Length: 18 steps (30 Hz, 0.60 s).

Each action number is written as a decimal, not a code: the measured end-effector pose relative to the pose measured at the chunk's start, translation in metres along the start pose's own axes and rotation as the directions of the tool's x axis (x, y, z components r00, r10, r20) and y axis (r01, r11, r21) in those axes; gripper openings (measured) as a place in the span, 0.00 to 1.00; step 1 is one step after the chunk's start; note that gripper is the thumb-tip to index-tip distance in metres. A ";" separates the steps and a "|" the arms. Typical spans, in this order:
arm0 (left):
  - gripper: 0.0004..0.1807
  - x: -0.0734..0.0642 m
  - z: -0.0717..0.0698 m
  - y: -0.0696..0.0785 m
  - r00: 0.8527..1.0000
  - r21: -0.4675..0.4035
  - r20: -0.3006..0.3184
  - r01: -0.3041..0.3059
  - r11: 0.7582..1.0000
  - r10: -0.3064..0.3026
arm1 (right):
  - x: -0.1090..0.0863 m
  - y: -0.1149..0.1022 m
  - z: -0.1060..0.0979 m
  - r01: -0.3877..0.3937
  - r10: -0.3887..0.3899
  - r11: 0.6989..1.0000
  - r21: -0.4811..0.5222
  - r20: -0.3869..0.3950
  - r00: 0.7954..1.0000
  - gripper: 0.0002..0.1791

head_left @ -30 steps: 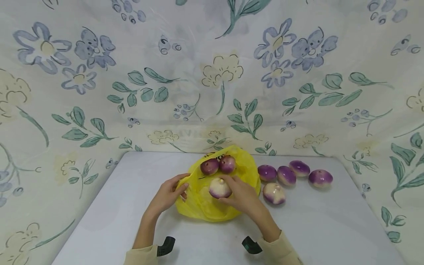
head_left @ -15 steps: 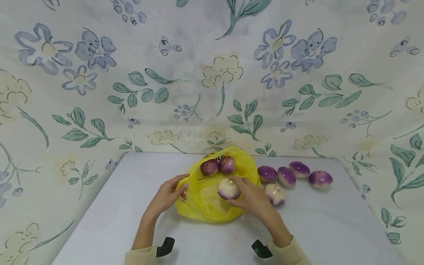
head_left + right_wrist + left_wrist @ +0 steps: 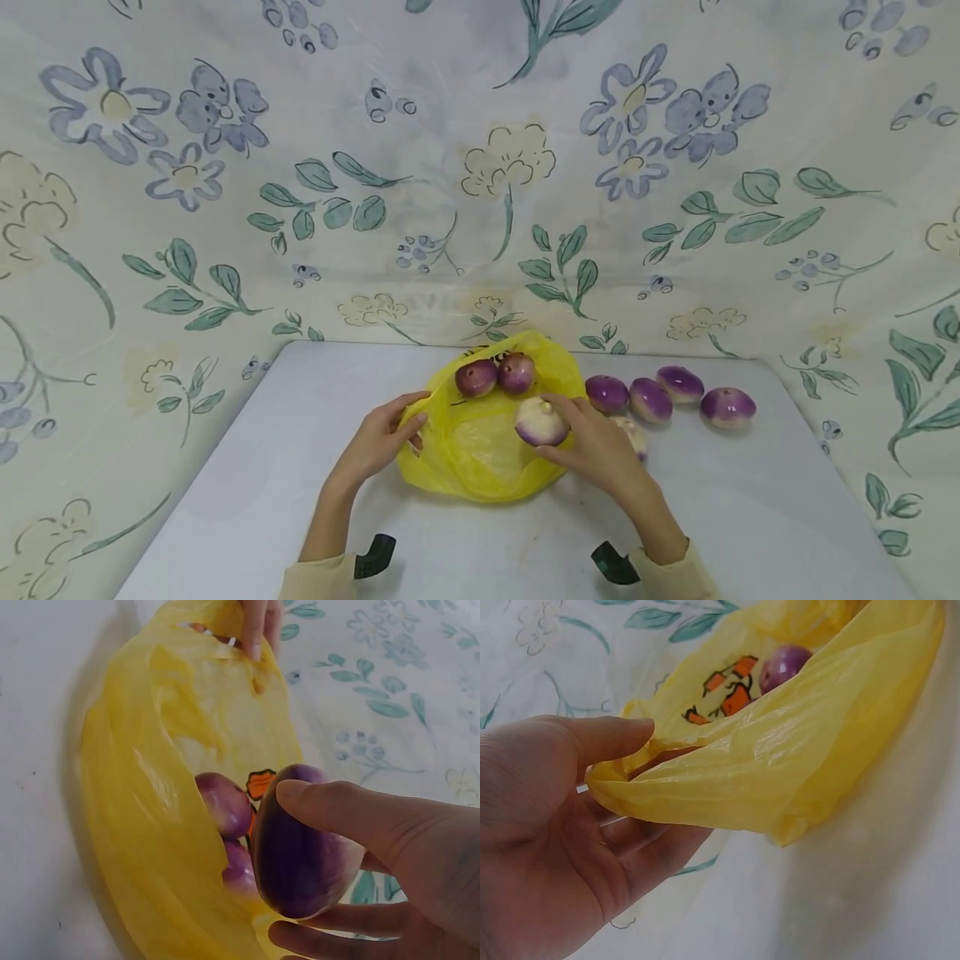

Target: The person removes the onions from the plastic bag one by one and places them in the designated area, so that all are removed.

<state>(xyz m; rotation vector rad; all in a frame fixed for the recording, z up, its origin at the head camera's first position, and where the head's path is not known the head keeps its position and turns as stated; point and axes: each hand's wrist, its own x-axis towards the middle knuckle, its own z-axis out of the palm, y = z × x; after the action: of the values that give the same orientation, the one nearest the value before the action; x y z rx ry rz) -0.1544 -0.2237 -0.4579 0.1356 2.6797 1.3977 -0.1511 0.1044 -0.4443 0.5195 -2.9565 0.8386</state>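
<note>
A yellow plastic bag (image 3: 480,467) lies on its side with its mouth open. My left hand (image 3: 386,437) pinches the bag's left edge between thumb and fingers. Inside the bag, towards the back, sit two round red onions (image 3: 516,373), glossy and purplish. My right hand (image 3: 600,442) grips a purple-and-white turnip (image 3: 540,422) over the right part of the bag's mouth. In the right wrist view this turnip (image 3: 296,847) shows its dark purple side, with the thumb across it. Behind the right hand, another whitish turnip (image 3: 633,435) is partly hidden.
Several purple-topped turnips (image 3: 651,401) stand grouped on the white table (image 3: 757,500) right of the bag. A flower-patterned cloth (image 3: 420,242) hangs along the table's back edge. Dark wrist-worn devices (image 3: 615,563) show near both sleeves.
My right hand has moved to the right with the turnip, from the middle of the bag's mouth to its right side. The left hand stays at the bag's edge.
</note>
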 end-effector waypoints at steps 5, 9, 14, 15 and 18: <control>0.23 0.000 0.000 0.001 1.000 -0.006 0.004 -0.002 1.000 0.002 | -0.002 0.007 -0.007 -0.038 0.038 0.999 0.004 0.004 0.999 0.41; 0.24 0.000 -0.001 0.000 1.000 -0.007 0.005 -0.007 1.000 0.007 | -0.004 0.013 -0.010 -0.035 0.035 0.999 -0.018 -0.009 0.999 0.41; 0.24 0.000 -0.001 -0.001 1.000 -0.001 0.004 -0.018 1.000 0.018 | -0.009 0.022 -0.014 -0.014 0.014 1.000 -0.009 -0.024 1.000 0.40; 0.23 0.000 -0.001 -0.001 1.000 0.000 0.004 -0.019 1.000 0.019 | -0.010 0.024 -0.015 -0.006 0.006 1.000 -0.011 -0.030 1.000 0.40; 0.23 0.000 -0.001 0.000 1.000 0.003 0.003 -0.019 1.000 0.019 | -0.013 0.030 -0.017 0.017 -0.018 0.999 -0.029 -0.048 0.999 0.40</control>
<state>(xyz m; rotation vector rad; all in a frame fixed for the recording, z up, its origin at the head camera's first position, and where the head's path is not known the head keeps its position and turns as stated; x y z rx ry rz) -0.1550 -0.2243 -0.4580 0.1644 2.6853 1.3970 -0.1499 0.1413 -0.4464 0.5153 -2.9119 0.7949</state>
